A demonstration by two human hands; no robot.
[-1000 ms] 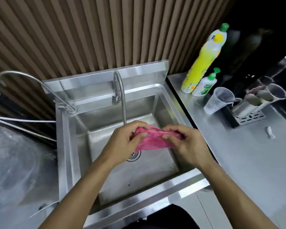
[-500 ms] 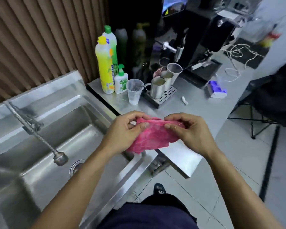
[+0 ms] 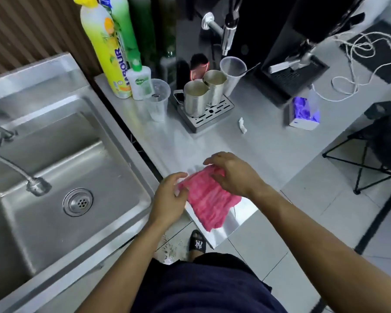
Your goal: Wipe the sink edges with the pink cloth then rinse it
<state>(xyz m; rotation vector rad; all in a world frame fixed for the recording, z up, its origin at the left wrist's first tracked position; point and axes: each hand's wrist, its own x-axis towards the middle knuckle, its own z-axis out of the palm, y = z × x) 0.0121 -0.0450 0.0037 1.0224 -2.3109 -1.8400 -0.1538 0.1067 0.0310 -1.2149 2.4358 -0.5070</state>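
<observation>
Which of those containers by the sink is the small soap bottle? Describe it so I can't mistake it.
Start at the stainless steel sink and move right onto the steel counter. At its back corner stands a tall yellow detergent bottle; the small white soap bottle stands just in front of it. It alone is short and white with a green pump, beside a clear plastic cup.

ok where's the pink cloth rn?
Head view, centre: pink cloth lies on the counter's near corner, right of the sink, held by left hand and right hand.
</observation>
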